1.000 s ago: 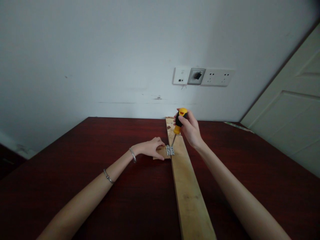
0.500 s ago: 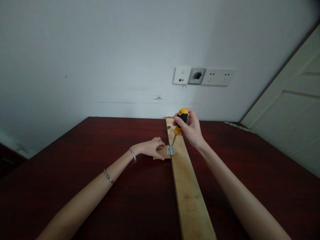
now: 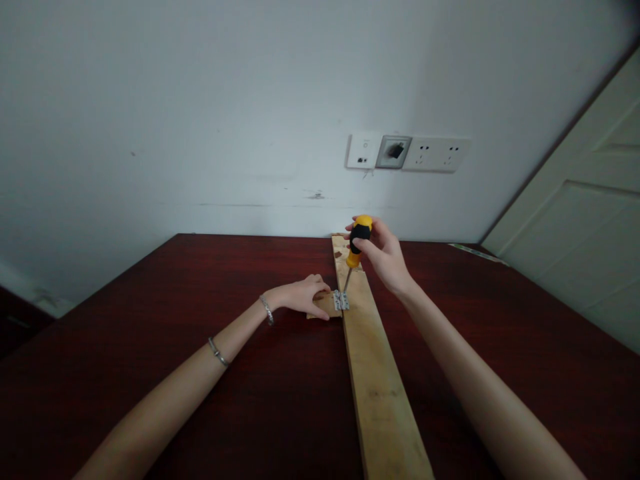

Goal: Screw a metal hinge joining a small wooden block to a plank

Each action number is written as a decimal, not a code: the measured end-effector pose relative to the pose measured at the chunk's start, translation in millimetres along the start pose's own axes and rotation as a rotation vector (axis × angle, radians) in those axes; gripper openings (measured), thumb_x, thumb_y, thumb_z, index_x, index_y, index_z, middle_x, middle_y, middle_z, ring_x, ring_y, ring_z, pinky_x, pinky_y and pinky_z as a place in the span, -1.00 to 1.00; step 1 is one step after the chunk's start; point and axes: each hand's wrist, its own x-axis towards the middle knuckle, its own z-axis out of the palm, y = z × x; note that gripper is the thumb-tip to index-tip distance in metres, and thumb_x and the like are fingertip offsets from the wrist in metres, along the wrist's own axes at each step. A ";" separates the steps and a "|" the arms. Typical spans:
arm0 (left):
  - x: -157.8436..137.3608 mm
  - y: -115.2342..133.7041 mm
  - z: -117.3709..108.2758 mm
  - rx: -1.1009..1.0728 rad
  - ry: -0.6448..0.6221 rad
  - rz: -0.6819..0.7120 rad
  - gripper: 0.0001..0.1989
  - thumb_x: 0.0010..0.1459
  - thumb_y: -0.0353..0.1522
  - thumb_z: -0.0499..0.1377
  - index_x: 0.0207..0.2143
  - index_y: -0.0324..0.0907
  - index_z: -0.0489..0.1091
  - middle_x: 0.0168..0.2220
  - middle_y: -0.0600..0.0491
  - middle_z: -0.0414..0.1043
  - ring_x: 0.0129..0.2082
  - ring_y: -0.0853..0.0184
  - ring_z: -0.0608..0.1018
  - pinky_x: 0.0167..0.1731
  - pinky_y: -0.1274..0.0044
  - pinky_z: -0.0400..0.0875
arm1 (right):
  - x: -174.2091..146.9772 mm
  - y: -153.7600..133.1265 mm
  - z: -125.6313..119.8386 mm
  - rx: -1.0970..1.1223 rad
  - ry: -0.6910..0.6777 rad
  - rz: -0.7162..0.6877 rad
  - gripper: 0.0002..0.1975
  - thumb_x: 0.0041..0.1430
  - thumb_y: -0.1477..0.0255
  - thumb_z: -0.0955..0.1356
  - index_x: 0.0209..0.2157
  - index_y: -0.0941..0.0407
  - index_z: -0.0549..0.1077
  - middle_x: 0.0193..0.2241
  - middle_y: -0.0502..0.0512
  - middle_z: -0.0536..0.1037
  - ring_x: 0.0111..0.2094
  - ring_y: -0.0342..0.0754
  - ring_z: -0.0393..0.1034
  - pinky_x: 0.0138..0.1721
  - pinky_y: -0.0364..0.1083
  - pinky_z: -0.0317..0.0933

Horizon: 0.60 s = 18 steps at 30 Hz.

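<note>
My right hand (image 3: 386, 257) is closed round the yellow and black handle of a screwdriver (image 3: 360, 237). The tool stands nearly upright, its tip down at a silver metal hinge (image 3: 341, 301). One leaf of this hinge lies on a long wooden board (image 3: 383, 387), the other on a small wooden piece (image 3: 326, 305) that butts against the board's left side. My left hand (image 3: 303, 295) grips the small piece from the left, thumb at its near edge and fingers at the far edge. Any screw under the tip is too small to make out.
The board lies lengthwise on a dark red table (image 3: 240, 400), its far end near the white wall (image 3: 200, 120). Sockets and a switch plate (image 3: 437, 155) are on the wall. At right stands a pale door (image 3: 595, 247); a thin strip (image 3: 477, 253) lies near the back right edge.
The screwdriver's handle has tilted slightly left, and the fingers of my right hand have shifted round it. My left hand, the hinge and the wood have stayed put.
</note>
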 end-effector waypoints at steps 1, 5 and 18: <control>-0.1 0.0 0.0 0.000 0.001 0.000 -0.35 -0.07 0.00 0.26 0.00 -0.19 0.33 -0.16 0.00 0.20 -0.16 0.23 0.33 -0.15 0.48 0.27 | 0.4 -0.5 0.0 -0.006 0.004 -0.013 -0.73 0.00 0.41 0.37 -0.20 0.03 0.33 -0.19 0.06 0.47 -0.19 -0.04 0.40 -0.08 0.06 0.31; -0.2 0.4 0.2 0.000 0.009 0.007 -0.36 -0.07 0.01 0.26 -0.03 -0.20 0.34 -0.18 -0.01 0.21 -0.17 0.23 0.33 -0.17 0.49 0.28 | 1.8 0.9 1.0 -0.016 0.006 -0.049 -0.67 -0.02 0.37 0.43 -0.21 0.04 0.28 -0.13 0.10 0.47 -0.16 -0.04 0.43 -0.02 0.08 0.29; 1.4 -3.7 2.6 0.010 0.000 -0.002 -0.34 -0.07 0.00 0.26 0.01 -0.19 0.31 -0.15 0.00 0.19 -0.16 0.24 0.32 -0.16 0.50 0.26 | -0.9 -3.6 -10.4 -0.121 -0.223 0.000 -0.42 0.07 0.46 0.35 0.09 -0.05 0.07 -0.28 0.00 0.36 -0.29 -0.06 0.37 -0.21 0.03 0.33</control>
